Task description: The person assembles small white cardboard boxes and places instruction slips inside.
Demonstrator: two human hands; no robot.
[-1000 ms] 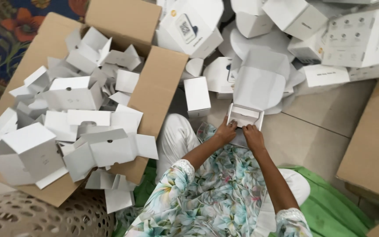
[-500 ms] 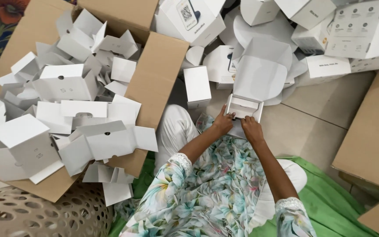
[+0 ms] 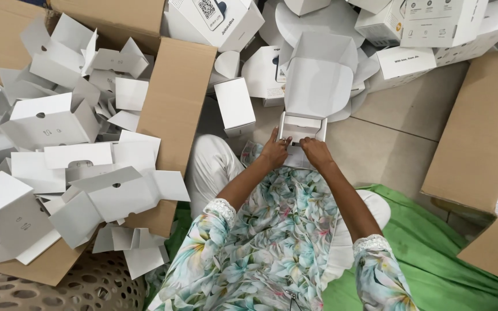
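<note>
I sit on the floor with a small white cardboard box (image 3: 317, 86) in front of my knees, its lid flap standing open away from me. My left hand (image 3: 273, 151) grips the box's near left corner, fingers on its rim. My right hand (image 3: 316, 152) holds the near right side, fingertips pressing at the front edge. Both hands touch the box's folded front part. A closed white box (image 3: 234, 105) stands just left of it on the tiles.
A large brown carton (image 3: 171, 109) at my left holds several folded white inserts (image 3: 53, 121). More white boxes and packaging (image 3: 433, 29) pile up ahead. Another brown carton (image 3: 479, 138) lies at the right. A green cloth (image 3: 433, 253) is under me, a perforated stool (image 3: 70, 288) at lower left.
My hands stay on the white box, working its near edge. The view has shifted slightly toward the box pile.
</note>
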